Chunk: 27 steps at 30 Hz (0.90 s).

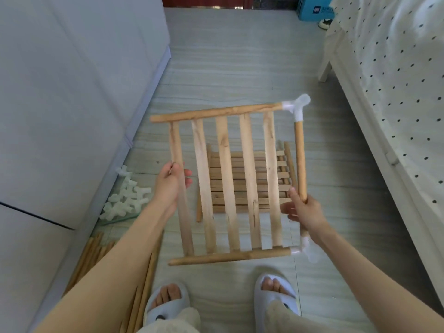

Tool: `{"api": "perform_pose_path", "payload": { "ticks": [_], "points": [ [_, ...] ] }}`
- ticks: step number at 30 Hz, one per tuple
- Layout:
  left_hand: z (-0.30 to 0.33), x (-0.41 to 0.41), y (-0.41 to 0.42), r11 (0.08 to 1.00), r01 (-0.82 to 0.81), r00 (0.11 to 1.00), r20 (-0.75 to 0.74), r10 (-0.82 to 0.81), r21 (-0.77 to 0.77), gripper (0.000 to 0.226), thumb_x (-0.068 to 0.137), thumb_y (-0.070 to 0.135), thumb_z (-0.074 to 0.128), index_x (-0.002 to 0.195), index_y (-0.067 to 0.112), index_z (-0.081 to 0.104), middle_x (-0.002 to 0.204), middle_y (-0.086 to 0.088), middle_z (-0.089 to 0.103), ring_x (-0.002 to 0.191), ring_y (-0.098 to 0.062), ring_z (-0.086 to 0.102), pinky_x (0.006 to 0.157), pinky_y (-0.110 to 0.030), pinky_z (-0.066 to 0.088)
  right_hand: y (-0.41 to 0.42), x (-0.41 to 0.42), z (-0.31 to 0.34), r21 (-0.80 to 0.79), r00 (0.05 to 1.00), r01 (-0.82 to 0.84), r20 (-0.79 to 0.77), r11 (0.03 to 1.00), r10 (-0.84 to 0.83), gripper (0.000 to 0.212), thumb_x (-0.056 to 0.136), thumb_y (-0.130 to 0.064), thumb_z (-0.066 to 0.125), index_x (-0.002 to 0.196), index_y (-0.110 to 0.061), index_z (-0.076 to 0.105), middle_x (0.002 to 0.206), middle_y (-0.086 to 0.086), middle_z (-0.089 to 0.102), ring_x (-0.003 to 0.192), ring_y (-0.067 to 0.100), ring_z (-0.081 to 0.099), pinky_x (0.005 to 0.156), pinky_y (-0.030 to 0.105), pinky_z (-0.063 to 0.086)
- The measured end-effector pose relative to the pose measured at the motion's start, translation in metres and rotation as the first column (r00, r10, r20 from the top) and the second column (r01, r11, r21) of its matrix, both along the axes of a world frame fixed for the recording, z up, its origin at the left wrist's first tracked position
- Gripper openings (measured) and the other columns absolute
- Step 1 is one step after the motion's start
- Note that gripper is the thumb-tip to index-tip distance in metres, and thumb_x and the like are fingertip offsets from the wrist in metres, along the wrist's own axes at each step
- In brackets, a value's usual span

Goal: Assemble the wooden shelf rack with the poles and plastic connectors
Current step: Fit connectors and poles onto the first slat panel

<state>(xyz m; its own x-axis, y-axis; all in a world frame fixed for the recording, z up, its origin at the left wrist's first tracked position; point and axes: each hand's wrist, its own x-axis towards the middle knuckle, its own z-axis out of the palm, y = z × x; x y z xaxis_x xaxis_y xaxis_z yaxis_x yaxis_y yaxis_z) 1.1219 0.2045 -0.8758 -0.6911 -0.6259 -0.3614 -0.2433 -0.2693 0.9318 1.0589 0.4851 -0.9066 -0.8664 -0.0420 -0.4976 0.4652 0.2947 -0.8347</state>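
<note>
Hands are both holding up a slatted pale-wood shelf panel [230, 183] over the grey striped tile floor [240, 68], looking down from the head cam. Left hand [171, 181] is gripping the leftmost slat about halfway along, fingers curling round behind it and thumb lying on the near side. Right hand [304, 210] is wrapping its fingers round the short round wooden pole [300, 159] running down the panel's right edge, grabbing it near the lower end. That pole is plugging into a white plastic corner connector [296, 106] at the far corner and another white connector [306, 251] at the near corner, just below the wrist. Directly under the panel, a stack of more slatted wooden shelves [249, 183] is lying on the floor. Off to the left, a pile of loose white plastic connectors [127, 198] is sitting by the grey cabinet [72, 92], with a bundle of long wooden poles [96, 255] lying nearer my feet in pale slippers [165, 306]. Polka-dot bed [396, 80] is running along the right.
</note>
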Motion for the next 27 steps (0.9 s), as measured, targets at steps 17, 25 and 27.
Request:
{"api": "perform_pose_path", "payload": {
  "ticks": [17,25,27],
  "points": [
    [0.051,-0.035,0.079,0.027,0.619,0.676,0.515,-0.528,-0.785,0.027,0.1,0.029,0.041,0.121,0.027,0.058,0.099,0.001,0.069,0.094,-0.021,0.063,0.077,-0.032,0.044,-0.02,0.016,0.066,0.441,0.75,-0.221,-0.493,0.87,0.441,0.022,0.095,-0.014,0.049,0.085,-0.008,0.067,0.081,0.007,0.071,0.079,0.027,0.066,0.077,0.033,0.049],
    [0.035,-0.031,0.092,-0.053,0.678,0.597,0.591,-0.543,-0.734,0.026,0.099,0.023,0.044,0.121,0.021,0.057,0.097,-0.006,0.066,0.078,-0.019,0.058,0.063,-0.026,0.036,-0.024,0.017,0.049,0.732,0.569,-0.131,-0.497,0.669,0.655,0.029,0.092,-0.007,0.051,0.119,-0.002,0.06,0.105,0.015,0.059,0.097,0.032,0.057,0.094,0.057,0.037],
    [0.035,-0.031,0.085,-0.132,0.68,0.597,0.649,-0.471,-0.721,0.027,0.097,0.014,0.046,0.122,0.02,0.055,0.1,-0.008,0.066,0.085,-0.024,0.06,0.071,-0.032,0.044,-0.025,0.016,0.048,0.81,0.533,-0.12,-0.435,0.574,0.726,0.032,0.088,-0.009,0.058,0.119,-0.002,0.06,0.103,0.017,0.057,0.096,0.035,0.055,0.09,0.055,0.039]
  ]
}}
